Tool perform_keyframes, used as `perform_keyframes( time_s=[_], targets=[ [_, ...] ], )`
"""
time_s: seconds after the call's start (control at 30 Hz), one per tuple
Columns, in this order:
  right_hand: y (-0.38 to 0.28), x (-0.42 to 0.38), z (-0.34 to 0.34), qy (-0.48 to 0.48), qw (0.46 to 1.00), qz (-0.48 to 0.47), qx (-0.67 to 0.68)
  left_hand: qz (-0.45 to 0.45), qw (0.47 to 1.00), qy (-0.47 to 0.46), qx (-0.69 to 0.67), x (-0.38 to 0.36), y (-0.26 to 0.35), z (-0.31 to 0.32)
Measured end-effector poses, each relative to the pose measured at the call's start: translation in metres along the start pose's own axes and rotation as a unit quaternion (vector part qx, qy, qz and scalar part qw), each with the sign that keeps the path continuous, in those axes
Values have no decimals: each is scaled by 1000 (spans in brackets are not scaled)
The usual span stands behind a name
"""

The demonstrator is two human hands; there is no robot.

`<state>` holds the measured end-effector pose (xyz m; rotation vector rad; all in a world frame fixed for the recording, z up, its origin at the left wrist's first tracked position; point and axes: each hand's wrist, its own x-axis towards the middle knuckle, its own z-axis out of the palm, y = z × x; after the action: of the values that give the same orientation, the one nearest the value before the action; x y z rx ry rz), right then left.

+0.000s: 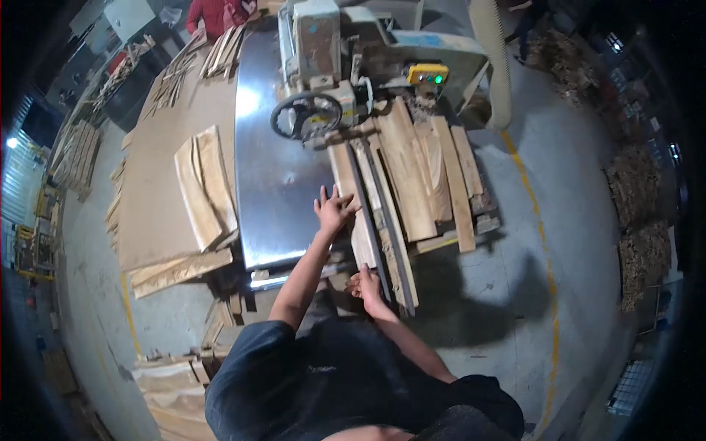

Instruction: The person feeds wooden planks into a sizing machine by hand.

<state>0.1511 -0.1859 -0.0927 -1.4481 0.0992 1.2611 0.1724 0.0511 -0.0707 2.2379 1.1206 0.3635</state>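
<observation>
A long pale board (pixel 363 246) lies along the left side of the dark guide rail (pixel 373 228), its far end close to the machine. My left hand (pixel 335 211) is over the board's left edge, fingers spread, with the fingertips near its top. At the board's near end is my right hand (pixel 367 285), thumb up against the end and the other fingers curled beneath. Left of the board stretches the shiny metal table (pixel 279 184). Above it stands the machine (pixel 316 44) with a black handwheel (pixel 306 115).
Several loose boards (pixel 408 176) lie right of the rail. Rough-edged planks (pixel 198 187) rest on the brown tabletop (pixel 147 213) at left. A control box (pixel 427 75) shows a green light. A person in red (pixel 217 16) stands beyond the table. A hose (pixel 496 66) hangs behind the machine.
</observation>
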Motion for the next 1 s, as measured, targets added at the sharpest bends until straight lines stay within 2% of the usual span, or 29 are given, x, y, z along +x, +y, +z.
perform_keyframes(
  time_s=[0.13, 0.2, 0.33, 0.4, 0.47, 0.53, 0.6, 0.63, 0.67, 0.73, 0.8, 0.83, 0.9, 0.93, 0.97, 1.0],
  targets=[
    [-30, 24, 34, 89, 996, 8, -16, 45, 997, 55, -16, 26, -12, -3],
    [-43, 30, 48, 114, 993, 2, 17, 84, 992, 91, -13, 36, -13, -9],
    [-47, 65, 59, 153, 987, -52, 18, 179, 966, 12, -188, 69, -67, -39],
    [-60, 78, 65, 168, 983, 11, 66, 118, 989, 88, -25, 55, -79, -94],
    [-70, 91, 70, 173, 984, 13, 36, 45, 972, 231, -14, 49, -124, -132],
    [-81, 102, 77, 192, 981, 6, 11, -32, 934, 344, -88, 42, -191, -166],
    [-94, 104, 85, 188, 982, -22, -27, -164, 889, 408, 126, 13, -218, -213],
    [-98, 110, 85, 175, 979, -67, -82, -256, 882, 374, 130, 1, -232, -232],
    [-107, 114, 88, 182, 977, -78, -78, -302, 889, 330, 96, -14, -262, -239],
    [-124, 120, 96, 161, 984, -15, -72, -402, 864, 293, 80, -31, -278, -253],
    [-137, 126, 106, 159, 984, -9, -75, -346, 872, 337, 85, -44, -300, -239],
    [-143, 133, 108, 141, 987, -11, -79, -354, 880, 308, 80, -49, -311, -236],
    [-149, 143, 106, 132, 989, -22, -64, -430, 875, 213, 56, -59, -263, -255],
    [-152, 146, 108, 92, 993, -38, -59, -414, 884, 216, 33, -66, -252, -257],
    [-154, 148, 112, 49, 996, -53, -56, -374, 898, 231, 7, -75, -257, -248],
    [-158, 144, 119, 49, 996, -58, -45, -244, 898, 336, -146, -84, -279, -219]
  ],
)
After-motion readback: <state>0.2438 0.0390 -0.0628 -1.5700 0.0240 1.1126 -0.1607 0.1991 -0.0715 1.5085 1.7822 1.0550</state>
